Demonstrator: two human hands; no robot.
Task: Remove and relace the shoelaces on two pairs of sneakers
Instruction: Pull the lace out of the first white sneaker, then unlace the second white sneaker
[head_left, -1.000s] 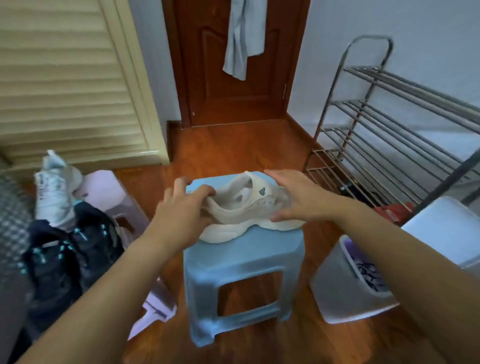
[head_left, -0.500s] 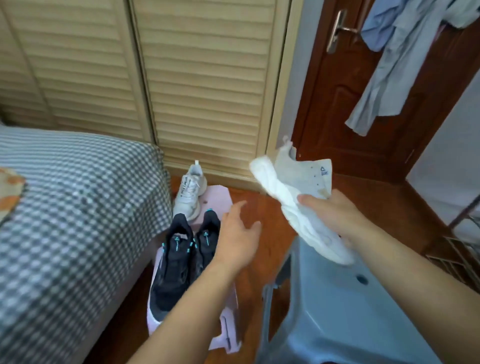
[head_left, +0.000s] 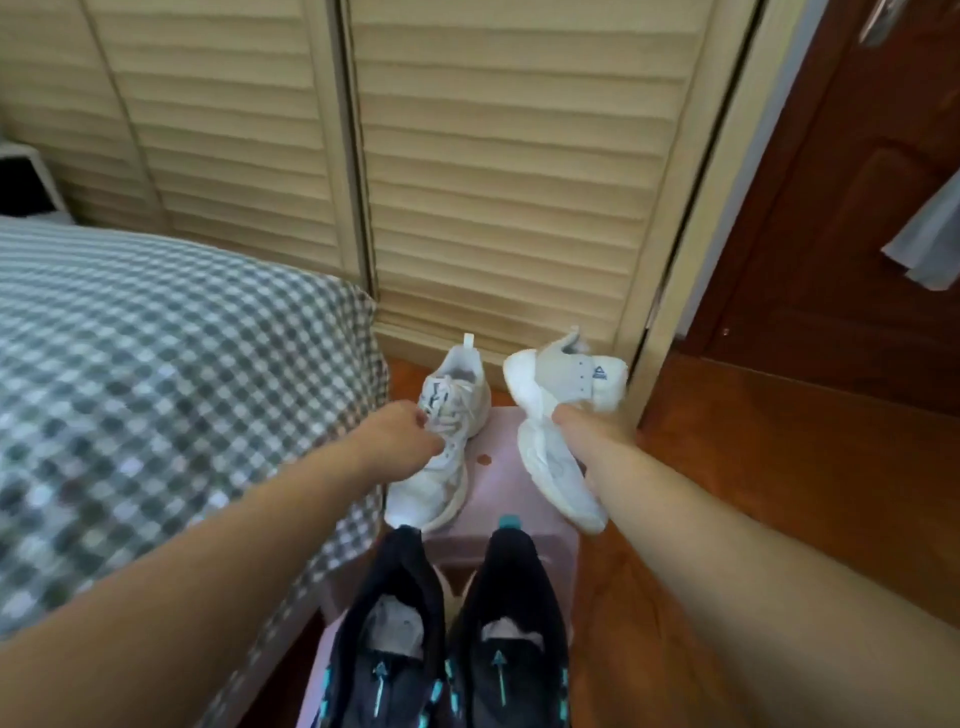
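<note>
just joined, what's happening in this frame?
A person is working on sneakers beside a bed. The right hand holds a white sneaker on its side, sole turned left, above a pink stool; no lace shows on it. The left hand grips the laces of the other white sneaker, which stands on the stool, laced. A pair of black sneakers sits nearer the camera.

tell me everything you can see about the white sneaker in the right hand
The white sneaker is held in the air by the right hand, which grips it about mid-length. It is tipped on its side, its thick white sole facing left. The upper looks like pale mesh with a small dark triangle logo near the heel. No lace shows on it. It hangs over the right edge of the pink stool.
</note>
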